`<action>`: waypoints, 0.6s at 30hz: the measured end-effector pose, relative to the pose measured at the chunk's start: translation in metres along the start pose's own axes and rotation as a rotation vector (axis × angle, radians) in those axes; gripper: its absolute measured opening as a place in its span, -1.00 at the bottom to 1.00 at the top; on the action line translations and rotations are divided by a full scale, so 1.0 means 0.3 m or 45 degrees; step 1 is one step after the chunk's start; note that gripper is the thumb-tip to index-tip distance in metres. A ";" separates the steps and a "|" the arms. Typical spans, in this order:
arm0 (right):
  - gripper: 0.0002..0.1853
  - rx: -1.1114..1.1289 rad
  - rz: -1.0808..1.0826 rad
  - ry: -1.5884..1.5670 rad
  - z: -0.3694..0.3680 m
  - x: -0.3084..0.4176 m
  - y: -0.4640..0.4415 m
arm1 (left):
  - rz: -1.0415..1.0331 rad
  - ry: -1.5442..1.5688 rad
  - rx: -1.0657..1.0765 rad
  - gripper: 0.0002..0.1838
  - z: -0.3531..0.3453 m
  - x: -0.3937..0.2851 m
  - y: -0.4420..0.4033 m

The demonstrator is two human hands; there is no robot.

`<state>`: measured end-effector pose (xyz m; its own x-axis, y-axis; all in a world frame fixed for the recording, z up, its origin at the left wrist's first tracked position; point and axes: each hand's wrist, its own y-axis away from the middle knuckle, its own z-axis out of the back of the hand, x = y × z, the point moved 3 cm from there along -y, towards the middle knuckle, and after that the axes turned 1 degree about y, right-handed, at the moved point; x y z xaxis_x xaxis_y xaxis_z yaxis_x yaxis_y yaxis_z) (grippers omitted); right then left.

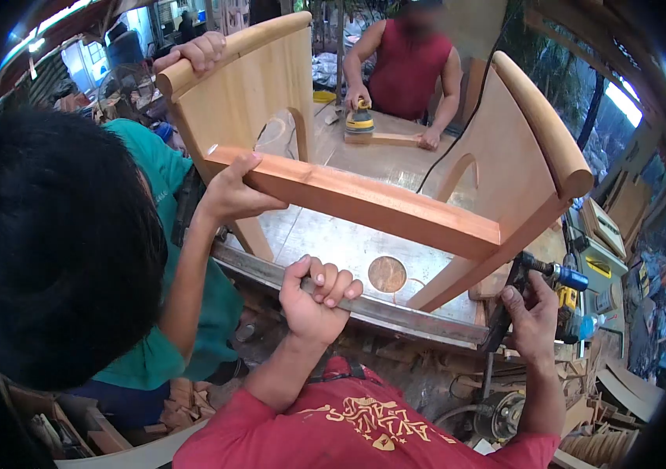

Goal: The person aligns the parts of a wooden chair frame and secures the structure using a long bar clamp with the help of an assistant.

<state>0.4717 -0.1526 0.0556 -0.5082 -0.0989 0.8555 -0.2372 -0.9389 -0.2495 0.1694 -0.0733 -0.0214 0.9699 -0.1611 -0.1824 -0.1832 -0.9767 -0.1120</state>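
Observation:
My left hand (319, 301) is wrapped round the long metal bar (403, 316) of a clamp. At the bar's right end, my right hand (532, 313) grips the clamp's dark jaw (505, 305), just below its blue-handled screw (567, 275). Above the bar a reddish wooden rail (364, 199) runs between two curved wooden side panels, the left panel (243, 94) and the right panel (505, 148). The jaw is close to the right panel's lower edge; whether they touch is unclear. A co-worker in green holds the rail's left end and the left panel's top.
Across the worktable (301, 227), a person in a red sleeveless shirt (411, 70) holds a yellow sander (359, 121) on a wooden piece (395, 140). The co-worker's head (59, 242) is close on my left. Tools, including a yellow drill (567, 298), lie at the right.

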 end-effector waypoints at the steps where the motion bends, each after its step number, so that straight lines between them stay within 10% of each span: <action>1: -0.70 0.017 0.007 0.057 0.010 -0.009 -0.006 | -0.009 -0.014 -0.003 -0.64 -0.008 -0.003 0.005; 18: -0.49 0.348 -0.317 0.193 0.106 0.160 -0.096 | -0.141 0.008 0.222 -0.73 -0.139 -0.015 0.020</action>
<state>0.4807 -0.1407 0.1183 -0.5843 0.1736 0.7927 -0.1502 -0.9831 0.1046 0.1707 -0.0844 0.0194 0.9865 -0.0555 -0.1538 -0.1000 -0.9491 -0.2986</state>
